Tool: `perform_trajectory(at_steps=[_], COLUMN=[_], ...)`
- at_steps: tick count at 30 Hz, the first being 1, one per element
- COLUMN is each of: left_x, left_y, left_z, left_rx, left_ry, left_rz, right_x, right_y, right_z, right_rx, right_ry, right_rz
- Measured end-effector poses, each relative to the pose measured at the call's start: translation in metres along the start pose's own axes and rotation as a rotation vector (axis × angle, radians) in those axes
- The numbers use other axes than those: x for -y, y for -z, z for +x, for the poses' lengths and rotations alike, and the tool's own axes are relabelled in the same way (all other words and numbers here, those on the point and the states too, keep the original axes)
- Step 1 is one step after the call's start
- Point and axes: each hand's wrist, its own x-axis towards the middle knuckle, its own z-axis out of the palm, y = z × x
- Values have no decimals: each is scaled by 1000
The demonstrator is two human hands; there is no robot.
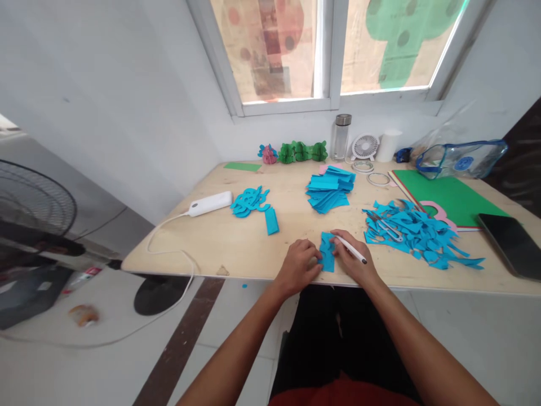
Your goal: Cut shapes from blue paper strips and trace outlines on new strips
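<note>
At the table's front edge lies a small strip of blue paper (327, 260). My left hand (298, 266) has its fingers curled, with the tips holding the strip's left side. A white pen (352, 250) is gripped in my right hand (355, 264), whose fingertips rest at the strip's upper right. The pen's dark end points back toward me; its writing tip is hidden by the fingers. Left of the strip are a folded blue paper piece (272, 221) and a heap of blue cut-out shapes (249, 202). Behind it sits a stack of folded blue papers (329, 189).
Blue paper scraps (418, 231) with scissors (389, 228) on them lie right, near a green sheet (460, 197) and a phone (511, 245). A white power bank (210, 203) trails a cable. Along the wall stand green paper figures (302, 151), a bottle (341, 138) and a small fan (365, 147).
</note>
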Motion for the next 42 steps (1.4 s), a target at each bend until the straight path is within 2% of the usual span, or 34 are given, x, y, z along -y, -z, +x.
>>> perform_trajectory(at_steps=[6, 16, 26, 36, 42], left_x=[-12, -22, -30, -30, -31], left_y=[-6, -12, -18, -22, -22], left_z=[-5, -8, -6, -6, -4], left_rx=[-95, -207, -226, -243, -238], left_ry=[93, 161, 180, 221, 255], left_rz=[-24, -113, -138, -150, -154], right_x=[2, -1, 0, 11, 10], right_y=[0, 1, 6, 8, 9], right_z=[-2, 0, -1, -3, -4], right_rx=[-32, -34, 9, -102, 28], right_ry=[9, -18, -41, -122, -115], right_rz=[43, 126, 250, 341, 340])
